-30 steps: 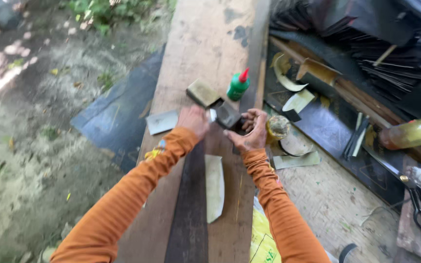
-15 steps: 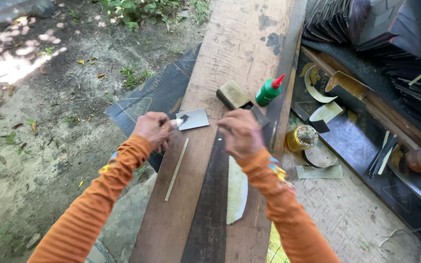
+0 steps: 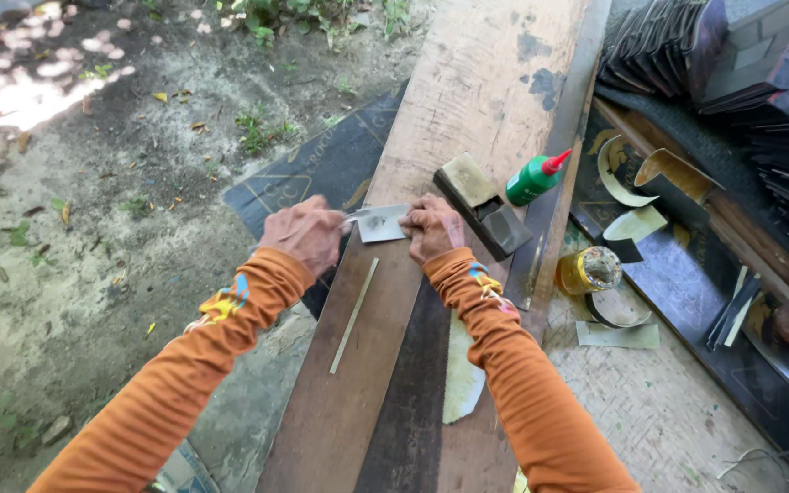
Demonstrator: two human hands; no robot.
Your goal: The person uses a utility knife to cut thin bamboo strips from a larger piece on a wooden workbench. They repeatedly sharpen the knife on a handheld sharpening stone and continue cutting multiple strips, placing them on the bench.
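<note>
A small pale sheet piece (image 3: 382, 223) lies flat on the plank (image 3: 468, 100).

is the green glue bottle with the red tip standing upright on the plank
No. The green glue bottle lies on its side near the plank's right edge, red tip pointing up and right, beside the wooden block.

A long, worn wooden plank serves as the worktop (image 3: 468, 100). On it lie a small pale sheet (image 3: 382, 223), a thin pale strip (image 3: 354, 315), a wooden block (image 3: 483, 204), a green glue bottle (image 3: 535, 179) and a dark strip (image 3: 410, 402) running lengthwise.
</note>
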